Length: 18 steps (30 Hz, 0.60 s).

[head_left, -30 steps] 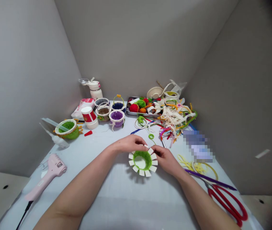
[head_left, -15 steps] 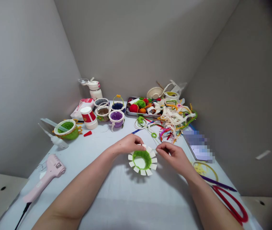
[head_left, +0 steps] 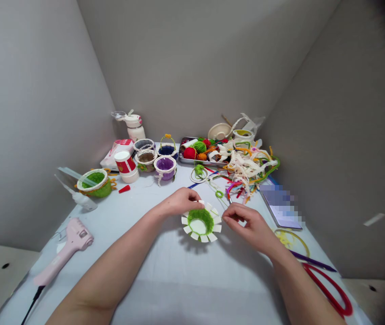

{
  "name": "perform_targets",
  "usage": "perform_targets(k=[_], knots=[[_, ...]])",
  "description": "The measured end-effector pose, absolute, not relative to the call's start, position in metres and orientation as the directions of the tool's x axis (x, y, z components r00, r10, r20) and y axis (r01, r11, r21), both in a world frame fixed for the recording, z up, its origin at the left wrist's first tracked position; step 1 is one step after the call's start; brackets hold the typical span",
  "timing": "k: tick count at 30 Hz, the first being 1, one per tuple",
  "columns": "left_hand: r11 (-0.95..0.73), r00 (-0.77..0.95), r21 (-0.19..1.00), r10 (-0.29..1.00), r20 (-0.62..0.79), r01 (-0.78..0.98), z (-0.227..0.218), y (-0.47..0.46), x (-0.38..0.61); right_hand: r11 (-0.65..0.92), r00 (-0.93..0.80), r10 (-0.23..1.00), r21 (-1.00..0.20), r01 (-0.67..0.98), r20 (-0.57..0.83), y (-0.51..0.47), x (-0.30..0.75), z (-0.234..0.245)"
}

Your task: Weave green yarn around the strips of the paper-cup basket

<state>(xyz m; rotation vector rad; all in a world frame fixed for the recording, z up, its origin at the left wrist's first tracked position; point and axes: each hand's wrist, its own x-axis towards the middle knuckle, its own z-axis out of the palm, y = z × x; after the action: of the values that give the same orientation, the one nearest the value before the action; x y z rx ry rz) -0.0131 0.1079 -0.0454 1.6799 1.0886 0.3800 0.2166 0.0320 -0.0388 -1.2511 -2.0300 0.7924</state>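
My left hand (head_left: 186, 200) grips the far rim of a paper cup (head_left: 197, 227). The cup's white rim is cut into strips that flare outward, and green yarn lines its inside wall. To the right of the cup, my right hand (head_left: 243, 220) is closed in a pinch on a thin green yarn strand, which is hard to make out near the fingertips. Beyond that hand lies a small loop of green yarn (head_left: 219, 194). A green yarn ball (head_left: 199, 170) rests farther back beside a ring.
At left are a pink glue gun (head_left: 64, 253), a glue bottle (head_left: 84, 201) and a green basket (head_left: 95, 184). Several small baskets (head_left: 165, 168) stand behind. A tray (head_left: 209, 163) of yarn balls and a tangled yarn heap (head_left: 250, 164) fill the back right. Red-handled scissors (head_left: 331, 293) and a phone (head_left: 282, 210) lie right.
The cup has tilted and shifted slightly away from me, with my left hand still on its rim. My right hand has moved slightly right and stays pinched.
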Motion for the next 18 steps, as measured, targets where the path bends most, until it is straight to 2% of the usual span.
perform_targets(k=[7,11,18], knots=[[-0.04,0.579,0.873,0.763,-0.288,0.486,-0.037,0.108,-0.017,0.193,-0.376,0.926,-0.834,0.516,-0.018,0.038,0.209,-0.062],[-0.054,0.651,0.888,0.701,-0.291,0.456,-0.035,0.108,-0.019,0.183,-0.369,0.929,-0.862,0.472,-0.005,0.038,0.2,-0.071],[-0.169,0.654,0.865,0.725,-0.216,0.473,-0.035,0.105,-0.011,0.178,-0.347,0.938,-0.882,0.436,0.018,0.038,0.194,-0.077]])
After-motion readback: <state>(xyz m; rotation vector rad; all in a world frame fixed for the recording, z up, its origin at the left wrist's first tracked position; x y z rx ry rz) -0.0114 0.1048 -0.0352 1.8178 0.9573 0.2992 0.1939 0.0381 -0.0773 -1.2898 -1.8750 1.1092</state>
